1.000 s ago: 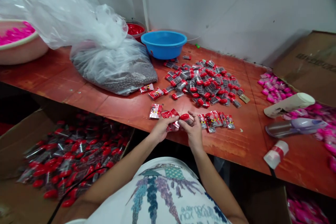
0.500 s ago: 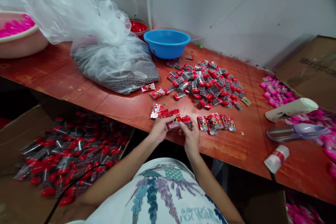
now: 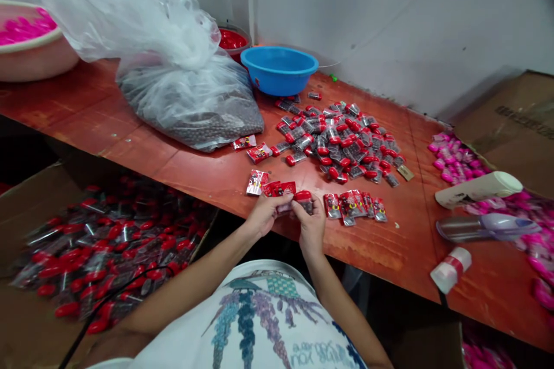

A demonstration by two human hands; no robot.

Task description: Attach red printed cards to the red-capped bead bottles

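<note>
Near the table's front edge, my right hand point(image 3: 312, 225) grips a small clear container with a red cap point(image 3: 304, 200), its body dark inside. My left hand point(image 3: 263, 214) is closed close beside it, fingers and thumb pinching a red printed label point(image 3: 284, 206) whose pale side shows. The two hands nearly meet, and the label reaches toward the container; whether they touch is hard to see. Just beyond my left fingers lie more red printed labels point(image 3: 257, 182). To the right of my right hand is a short row of containers wrapped in red printed labels point(image 3: 355, 204).
A heap of red-capped containers point(image 3: 341, 141) covers the table's middle. Behind stand a blue basin point(image 3: 280, 72) and a plastic bag of dark beads point(image 3: 190, 106). At right lie a white tumbler point(image 3: 478, 189) and a purple-lidded bottle point(image 3: 487, 227). A carton of red-capped containers point(image 3: 108, 248) sits lower left.
The view has shifted slightly. My hands stay close together, with the right one still on the red-capped container, which now shows a little more upright between them.
</note>
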